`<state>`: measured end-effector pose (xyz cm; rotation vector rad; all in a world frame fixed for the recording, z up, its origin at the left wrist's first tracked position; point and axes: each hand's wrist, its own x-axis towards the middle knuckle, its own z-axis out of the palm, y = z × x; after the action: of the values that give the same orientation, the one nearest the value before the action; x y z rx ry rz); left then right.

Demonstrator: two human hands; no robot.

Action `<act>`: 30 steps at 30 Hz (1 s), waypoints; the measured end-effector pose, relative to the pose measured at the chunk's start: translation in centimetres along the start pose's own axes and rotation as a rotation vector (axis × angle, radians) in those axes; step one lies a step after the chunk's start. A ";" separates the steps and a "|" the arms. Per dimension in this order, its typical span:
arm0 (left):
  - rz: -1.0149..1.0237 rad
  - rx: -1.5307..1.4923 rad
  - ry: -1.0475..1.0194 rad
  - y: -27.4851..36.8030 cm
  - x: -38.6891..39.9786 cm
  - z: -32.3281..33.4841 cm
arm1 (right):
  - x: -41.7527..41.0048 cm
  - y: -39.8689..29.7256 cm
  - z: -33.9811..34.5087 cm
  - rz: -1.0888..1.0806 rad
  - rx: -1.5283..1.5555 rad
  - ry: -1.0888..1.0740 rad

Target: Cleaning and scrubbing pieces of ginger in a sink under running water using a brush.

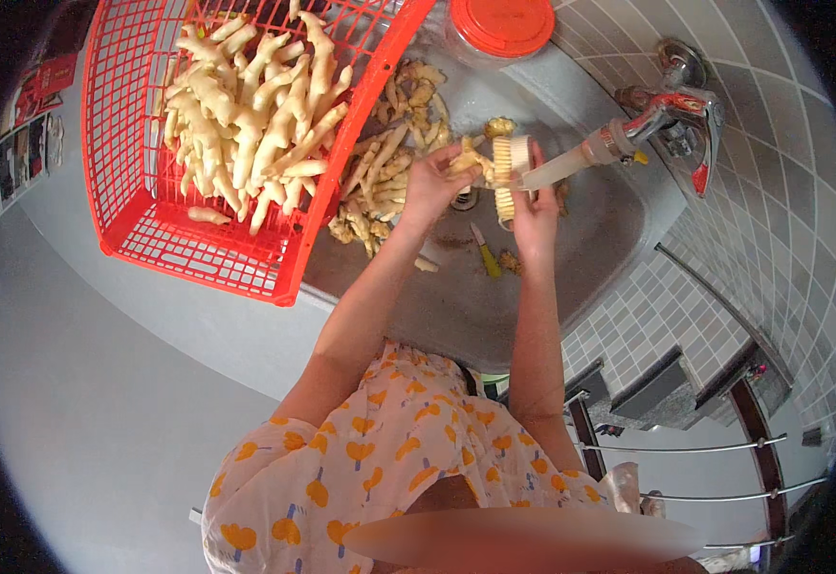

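Observation:
My left hand [435,186] grips a piece of ginger root [472,159] above the sink. My right hand [537,208] holds a scrubbing brush [515,154] with pale bristles, its bristle side turned to the ginger and touching or nearly touching it. The end of the faucet hose [554,171] is at the brush and my right fingers. Beneath my hands a small knife with a yellow-green handle [488,260] lies on the sink floor, near a brown scrap [510,261]. A heap of ginger [382,176] lies to the left of my left hand.
A red plastic basket [199,269] holding pale ginger roots [246,122] rests tilted over the sink's left side. Behind stands a clear container with a red lid [502,25]. The chrome faucet [665,107] projects from the tiled wall at right. A metal-railed staircase [759,445] lies at lower right.

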<state>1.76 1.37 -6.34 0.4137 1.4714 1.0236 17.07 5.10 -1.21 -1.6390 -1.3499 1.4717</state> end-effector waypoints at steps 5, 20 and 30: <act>-0.124 -0.213 -0.119 0.7 -0.9 0.6 | -0.6 0.2 0.3 -0.189 -0.349 0.015; -0.347 -0.623 0.091 -1.5 0.2 3.4 | 2.0 0.8 4.5 -0.189 -0.611 0.142; -0.286 -0.534 0.233 0.3 0.5 2.6 | 1.2 -0.9 5.2 -0.114 -0.688 0.041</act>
<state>3.95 2.76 -6.08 -0.2990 1.3423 1.2041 11.75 5.36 -2.18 -1.9252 -2.0325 0.9413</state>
